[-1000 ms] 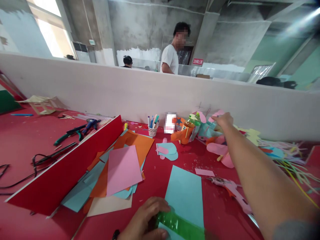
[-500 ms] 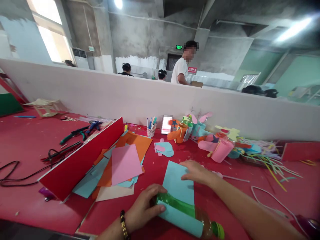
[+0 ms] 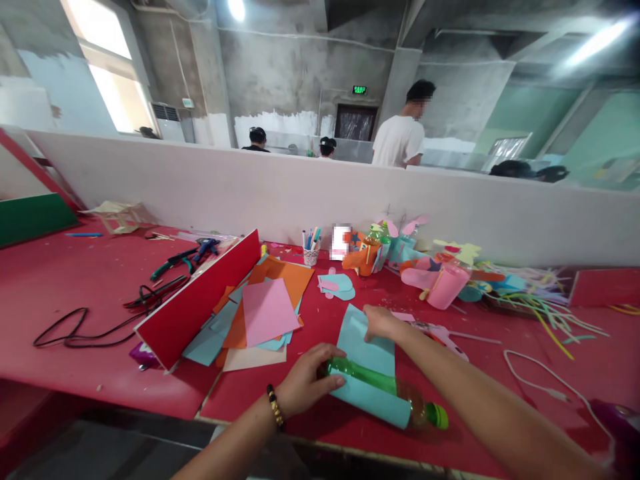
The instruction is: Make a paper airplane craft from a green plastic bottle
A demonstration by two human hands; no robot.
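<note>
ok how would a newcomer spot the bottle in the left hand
Go to the red table, near edge: the left hand holds the bottle. It lies on its side, blue paper along it, green cap to the right. Unlike the decorated bottles by the white wall, it is hand-held.

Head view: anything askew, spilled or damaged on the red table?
Mostly untidiness: the loose pile of pink, orange and blue paper sheets lies fanned at odd angles beside the upright red panel. The green plastic bottle is on its side, but the left hand holds it. No spill or damage visible.
</note>
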